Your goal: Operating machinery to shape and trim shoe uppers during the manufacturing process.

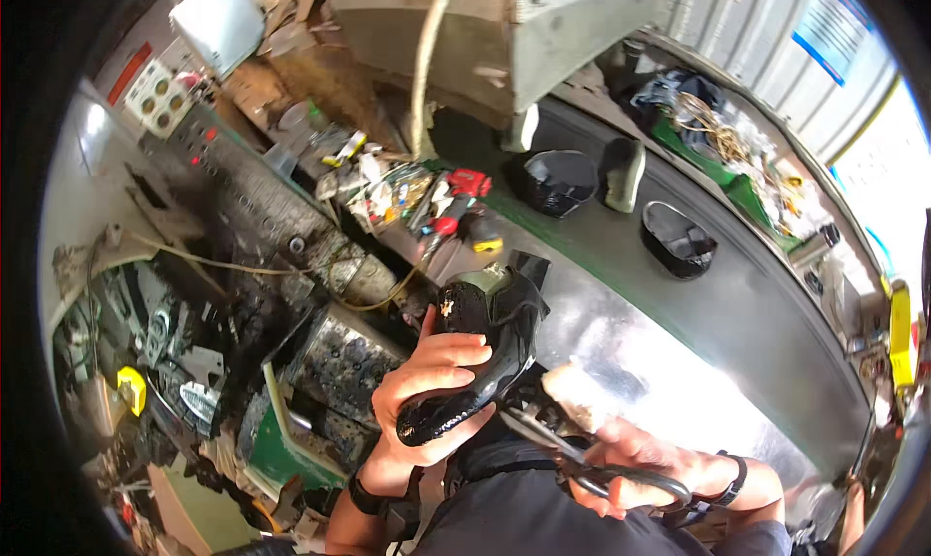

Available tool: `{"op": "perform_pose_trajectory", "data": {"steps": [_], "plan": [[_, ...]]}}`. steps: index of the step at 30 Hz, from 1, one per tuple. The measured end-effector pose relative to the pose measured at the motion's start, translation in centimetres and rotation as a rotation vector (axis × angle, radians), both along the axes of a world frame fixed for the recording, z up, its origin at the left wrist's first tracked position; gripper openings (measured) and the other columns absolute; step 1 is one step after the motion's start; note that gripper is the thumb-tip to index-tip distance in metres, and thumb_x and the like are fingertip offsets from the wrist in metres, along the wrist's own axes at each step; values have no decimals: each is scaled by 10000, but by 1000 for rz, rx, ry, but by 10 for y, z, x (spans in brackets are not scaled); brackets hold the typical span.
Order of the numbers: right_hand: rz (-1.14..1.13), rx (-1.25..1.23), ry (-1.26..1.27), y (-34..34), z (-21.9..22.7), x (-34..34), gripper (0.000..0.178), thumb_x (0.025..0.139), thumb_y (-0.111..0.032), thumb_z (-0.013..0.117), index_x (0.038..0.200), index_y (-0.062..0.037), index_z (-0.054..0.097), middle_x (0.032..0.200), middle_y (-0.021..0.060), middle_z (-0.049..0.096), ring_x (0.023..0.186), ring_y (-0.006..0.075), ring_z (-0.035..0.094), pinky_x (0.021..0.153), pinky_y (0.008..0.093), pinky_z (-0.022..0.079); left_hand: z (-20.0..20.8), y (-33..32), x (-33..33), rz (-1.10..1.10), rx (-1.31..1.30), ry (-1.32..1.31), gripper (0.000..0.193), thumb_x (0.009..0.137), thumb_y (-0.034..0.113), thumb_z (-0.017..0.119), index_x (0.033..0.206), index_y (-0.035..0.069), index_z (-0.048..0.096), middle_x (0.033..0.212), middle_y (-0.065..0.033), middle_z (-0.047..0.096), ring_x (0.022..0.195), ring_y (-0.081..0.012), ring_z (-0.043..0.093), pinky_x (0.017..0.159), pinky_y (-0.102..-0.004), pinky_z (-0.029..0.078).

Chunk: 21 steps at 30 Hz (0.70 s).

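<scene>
While the left hand [432,386] held the glossy black shoe [514,343]: its fingers were curled around the shoe's side, above the near edge of the worktable [621,348] and in front of the person's body.
Right hand [635,449]: wrapped about the handles of the scissors [545,438], whose blades pointed toward the shoe; how far the blades were parted could not be told.
Pale scrap [572,396]: blurred, just beyond the right hand; whether the hand touched it was unclear.
Shoe's progress: work on it looked to be under way, since shoe and scissors were both in hand; a dark flap stood out at the far end, no finished cut could be made out, and how much was left was unclear.
Worktable's surface: shiny metal, with a red power drill [468,183] near the heaped small parts [383,188].
Belt [766,314]: dark, beyond the table, bearing a black shiny piece [558,183] and a pale-rimmed black one [679,241], apart from each other.
Room: grimy machinery [262,202] on the left, a grey metal housing [427,32] ahead, a corrugated wall [747,32] at upper right.
</scene>
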State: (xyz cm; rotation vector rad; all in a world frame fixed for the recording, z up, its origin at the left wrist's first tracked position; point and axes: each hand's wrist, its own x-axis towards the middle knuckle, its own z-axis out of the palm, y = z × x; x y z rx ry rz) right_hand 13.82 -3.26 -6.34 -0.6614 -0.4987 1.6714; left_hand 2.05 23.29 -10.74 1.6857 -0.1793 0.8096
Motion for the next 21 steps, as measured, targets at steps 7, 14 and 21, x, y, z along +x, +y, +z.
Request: {"op": "perform_pose_trajectory", "data": {"steps": [7,14,21], "plan": [[-40,-55,-178,-24,-8,-13,562,1038,-360,615,1441,-96,325,875,3,537,671,50,495,562,220,444,5,-29,20,-97,17,22,483,659,-66,835,1083,62,643,1143,-198,734,1157,-363,676,1205,-611,232],[-89,-56,-159,-31,-8,-14,511,1048,-392,587,1372,-63,368,794,-10,525,618,49,496,541,221,442,6,-36,24,-110,56,34,484,644,-61,840,1075,55,653,1141,-182,739,1152,-338,684,1205,-598,246],[-95,4,-116,-32,-13,-11,413,1057,-352,581,1293,-55,420,791,-7,519,610,54,498,531,222,434,9,-37,22,-112,74,55,468,649,-55,843,1067,47,659,1143,-187,740,1158,-340,681,1204,-599,246]]}}
